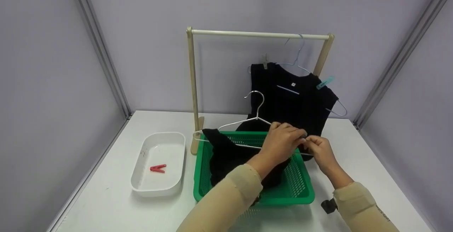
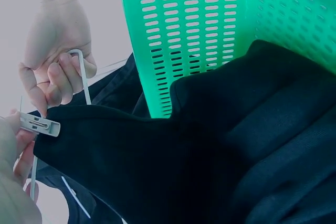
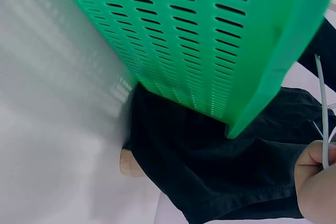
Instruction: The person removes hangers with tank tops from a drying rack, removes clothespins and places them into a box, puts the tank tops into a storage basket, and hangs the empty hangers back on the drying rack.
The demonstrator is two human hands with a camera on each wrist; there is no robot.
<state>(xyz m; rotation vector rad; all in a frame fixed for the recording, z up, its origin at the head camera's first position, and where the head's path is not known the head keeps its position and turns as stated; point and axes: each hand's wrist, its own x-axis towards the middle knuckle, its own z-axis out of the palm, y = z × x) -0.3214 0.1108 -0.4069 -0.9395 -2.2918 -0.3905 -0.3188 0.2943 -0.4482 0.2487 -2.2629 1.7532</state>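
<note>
A white wire hanger [image 1: 239,122] slants over the green basket [image 1: 263,201], its hook pointing up. On it hangs a black garment [image 1: 226,157], mostly inside the basket. My left hand [image 1: 283,138] pinches a pale clothespin [image 2: 41,124] at the garment's shoulder edge, beside the hanger's right end. Close by, my right hand [image 1: 321,150] curls round that end of the hanger, its fingertips near the clothespin. The right wrist view has the right hand [image 3: 317,182] at its right edge, with part of the hanger wire [image 3: 323,108] at the fingers.
Behind the basket, a black sleeveless top [image 1: 288,97] hangs from a rack [image 1: 258,34], with a blue clothespin [image 1: 325,82] and a dull one [image 1: 265,63] on its shoulders. A white tray [image 1: 159,191] holding a red clothespin [image 1: 158,168] stands left of the basket.
</note>
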